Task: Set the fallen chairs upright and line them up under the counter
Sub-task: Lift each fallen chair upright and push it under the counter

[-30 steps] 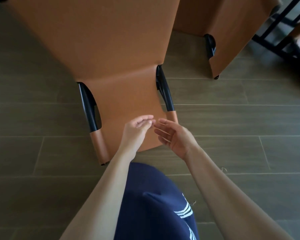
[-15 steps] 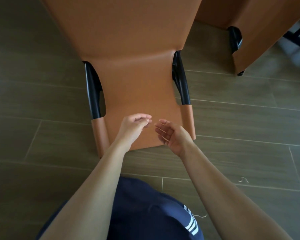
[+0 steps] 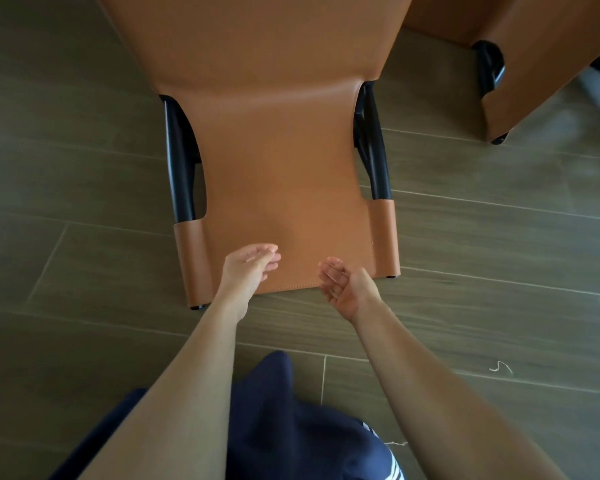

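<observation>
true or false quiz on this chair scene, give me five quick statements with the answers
1. The left hand and the right hand both hold nothing. True.
2. The left hand grips the near chair's black frame bar. False: it is over the tan leather with relaxed fingers, away from the bar.
3. A second tan chair shows at the upper right. True.
4. The floor is white carpet. False: it is grey-brown wood-look planks.
5. The person's garment is red. False: it is dark blue with white stripes.
</observation>
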Available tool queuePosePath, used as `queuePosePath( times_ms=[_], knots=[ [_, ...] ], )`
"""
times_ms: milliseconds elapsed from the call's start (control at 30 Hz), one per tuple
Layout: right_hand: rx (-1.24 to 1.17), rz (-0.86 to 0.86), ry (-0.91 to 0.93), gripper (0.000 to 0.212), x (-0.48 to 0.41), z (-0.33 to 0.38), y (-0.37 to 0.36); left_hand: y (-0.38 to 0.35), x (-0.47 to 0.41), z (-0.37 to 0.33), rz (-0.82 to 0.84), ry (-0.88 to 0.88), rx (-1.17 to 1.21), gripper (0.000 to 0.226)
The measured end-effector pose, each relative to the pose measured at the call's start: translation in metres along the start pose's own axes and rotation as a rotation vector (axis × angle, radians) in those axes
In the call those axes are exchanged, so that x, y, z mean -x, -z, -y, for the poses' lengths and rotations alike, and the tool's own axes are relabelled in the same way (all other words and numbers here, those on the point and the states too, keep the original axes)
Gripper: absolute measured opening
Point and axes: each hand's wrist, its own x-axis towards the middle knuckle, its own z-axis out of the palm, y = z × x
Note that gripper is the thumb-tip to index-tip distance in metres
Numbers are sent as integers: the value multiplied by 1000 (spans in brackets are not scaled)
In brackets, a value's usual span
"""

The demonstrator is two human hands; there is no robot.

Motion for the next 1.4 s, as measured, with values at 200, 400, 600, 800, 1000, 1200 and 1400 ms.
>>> queuePosePath(
  times_ms=[200,400,600,800,1000,1200,1400],
  knots=[
    [-101,-61,-74,28,-26,-16,10,8,-13,23,6,85,64,29],
    [-163,-66,-100,30,-40,-26,15,6,-23,33,19,117,68,31],
    [-238,-99,-113,25,-47,-34,19,5,-28,41,32,133,15,29],
    [-265,-174,-105,8,-53,-38,14,4,-30,43,45,163,-4,40],
    [-294,-238,-81,8,-53,-44,9,5,-29,44,62,181,-22,35],
    [-290,-235,-77,23,-57,-42,5,6,-28,45,64,181,-27,28],
    [-344,-194,-86,29,-56,-35,-9,4,-24,43,41,187,21,24]
  ],
)
